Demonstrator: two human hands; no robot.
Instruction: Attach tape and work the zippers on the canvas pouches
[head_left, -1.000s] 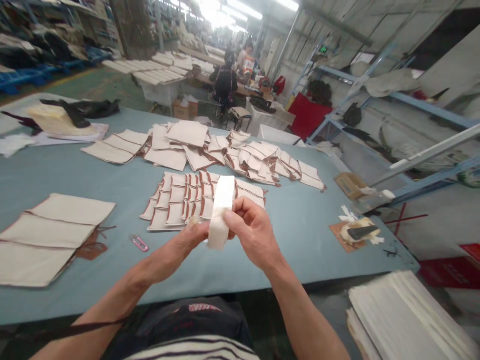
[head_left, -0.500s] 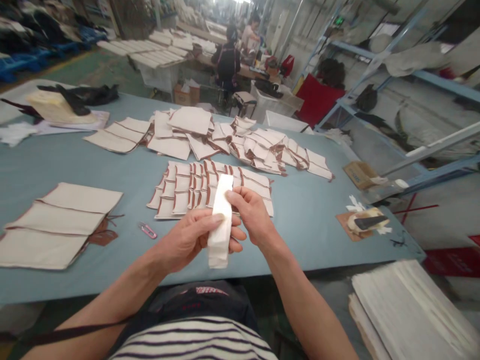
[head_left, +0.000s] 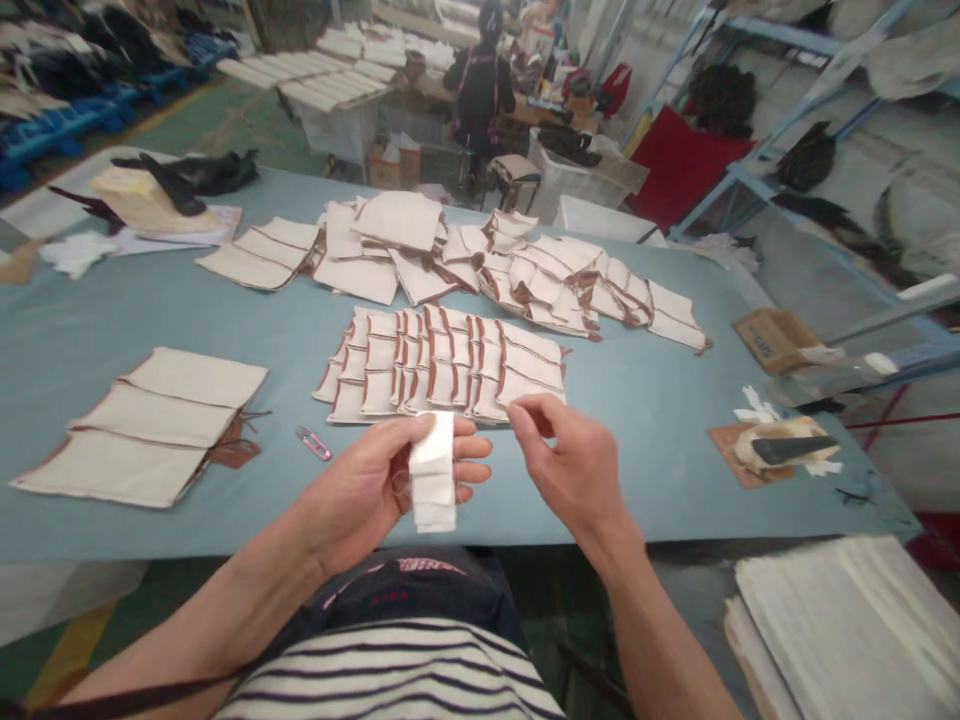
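Note:
My left hand (head_left: 382,465) holds a white folded strip (head_left: 433,480), cloth or paper, its thumb pressed on the upper end and its fingers stretched out behind. A thin loop of thread shows beside the strip. To the right, my right hand (head_left: 566,460) is apart from the strip, thumb and forefinger pinched together; whatever lies between them is too small to make out. Just beyond both hands lies an overlapping row of cream fabric panels (head_left: 450,360) with brown edging. Pink thread snips (head_left: 313,443) rest on the table left of my left hand.
On the blue-green table (head_left: 285,540), a stack of cream panels (head_left: 161,425) lies at left, with a loose pile (head_left: 397,225) behind. A dark-handled tool (head_left: 791,447) and a cardboard box (head_left: 772,338) are at right. A person (head_left: 480,85) is in the background.
My right hand has let go of the strip's upper end and moved right. The strip, upright and long before, is now folded shorter in my left hand. The view has shifted slightly.

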